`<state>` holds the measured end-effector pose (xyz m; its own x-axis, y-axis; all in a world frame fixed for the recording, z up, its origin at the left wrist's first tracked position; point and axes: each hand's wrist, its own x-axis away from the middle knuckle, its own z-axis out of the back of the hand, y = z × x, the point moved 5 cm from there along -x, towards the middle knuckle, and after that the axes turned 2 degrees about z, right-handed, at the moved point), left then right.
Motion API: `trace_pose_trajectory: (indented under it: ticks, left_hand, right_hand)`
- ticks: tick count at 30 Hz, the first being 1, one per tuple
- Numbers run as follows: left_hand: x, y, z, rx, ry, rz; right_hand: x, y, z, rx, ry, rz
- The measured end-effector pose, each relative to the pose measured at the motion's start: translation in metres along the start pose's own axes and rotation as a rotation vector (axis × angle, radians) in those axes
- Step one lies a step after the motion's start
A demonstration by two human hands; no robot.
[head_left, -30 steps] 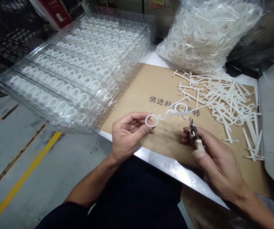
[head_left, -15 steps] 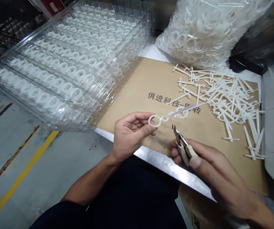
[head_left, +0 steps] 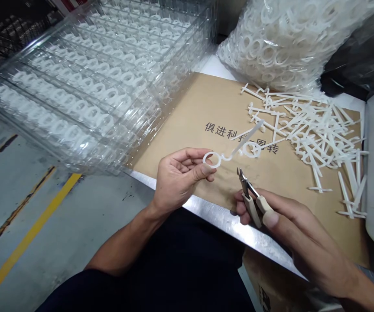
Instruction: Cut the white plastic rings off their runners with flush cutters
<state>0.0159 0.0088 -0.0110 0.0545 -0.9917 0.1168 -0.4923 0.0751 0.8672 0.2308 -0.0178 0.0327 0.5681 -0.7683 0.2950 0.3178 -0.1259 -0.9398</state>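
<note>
Above the cardboard sheet [head_left: 173, 125], L hand [head_left: 178, 180] is pinching a white plastic ring runner [head_left: 230, 155] at 12 o'clock, while R hand [head_left: 292, 227] is gripping side cutters [head_left: 253, 203], jaws open, just below it, not touching. Loose runners [head_left: 307, 130] are lying at 2 o'clock, filled clear trays [head_left: 76, 86] at 10 o'clock.

A cardboard sheet [head_left: 180, 130] lies on a table [head_left: 226, 221]. Stacked trays [head_left: 76, 86] sit just beside it at ten o'clock, a bag of rings [head_left: 287, 47] stands behind it at one o'clock, and loose runners [head_left: 313, 130] lie on it at two o'clock.
</note>
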Motion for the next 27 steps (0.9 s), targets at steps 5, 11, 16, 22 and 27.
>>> trace_pose_trajectory:
  ticks: [5, 11, 16, 22, 27]
  left_hand:
    - [0.003, 0.001, -0.001, -0.072, -0.012, -0.069]
    - [0.005, 0.002, -0.002, -0.118, -0.023, -0.118]
    - [0.005, 0.003, -0.001, -0.176, 0.005, -0.12]
    - [0.007, 0.004, -0.003, -0.169, -0.02, -0.124]
    - [0.008, 0.003, -0.005, -0.163, -0.045, -0.117]
  right_hand:
    - [0.001, 0.003, -0.002, -0.007, -0.008, 0.005]
    - [-0.001, -0.004, -0.004, -0.017, 0.01, 0.012]
    - [-0.002, -0.007, -0.003, -0.021, 0.005, -0.006]
    - [0.0, 0.004, -0.005, -0.036, 0.008, -0.009]
    - [0.0, 0.006, -0.006, -0.03, -0.008, -0.039]
